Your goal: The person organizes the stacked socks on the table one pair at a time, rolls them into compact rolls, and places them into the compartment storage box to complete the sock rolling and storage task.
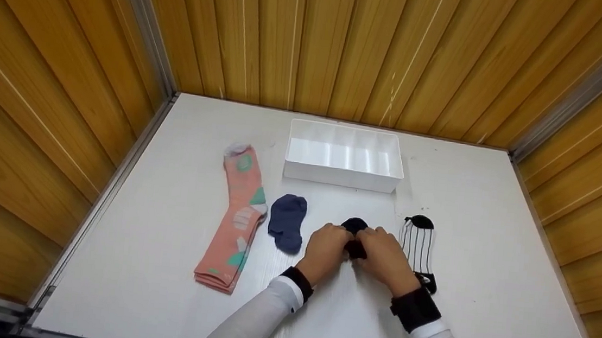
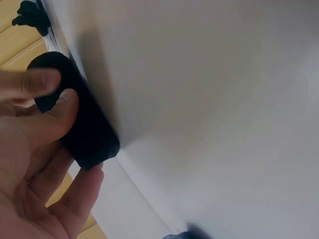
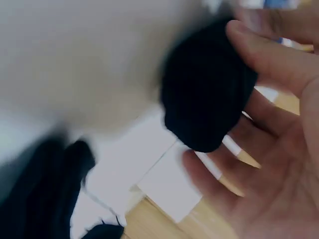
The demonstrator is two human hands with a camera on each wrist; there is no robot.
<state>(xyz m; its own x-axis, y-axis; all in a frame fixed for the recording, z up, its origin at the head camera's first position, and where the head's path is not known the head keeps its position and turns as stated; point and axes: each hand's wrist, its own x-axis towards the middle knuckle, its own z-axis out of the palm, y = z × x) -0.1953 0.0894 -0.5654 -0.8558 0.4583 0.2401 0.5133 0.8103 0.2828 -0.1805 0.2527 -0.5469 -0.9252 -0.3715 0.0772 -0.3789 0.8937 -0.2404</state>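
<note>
A folded black sock (image 1: 355, 225) is held between both hands just over the white table. My left hand (image 1: 325, 250) grips its left side; in the left wrist view the thumb lies on top of the sock (image 2: 92, 132) with fingers beneath. From the other side my right hand (image 1: 385, 257) pinches it, thumb above and fingers under the sock (image 3: 204, 89) in the right wrist view. Left of the hands lies a navy blue ankle sock (image 1: 287, 222). To the right, a sheer sock with black stripes (image 1: 419, 247) lies flat, partly behind the right wrist.
Beyond the hands stands a white box (image 1: 341, 177) with several compartments. A long pink sock pair (image 1: 230, 228) with green and white patches lies at the left of the white table (image 1: 124, 262). Wood-patterned walls (image 1: 317, 45) surround the table's back and sides.
</note>
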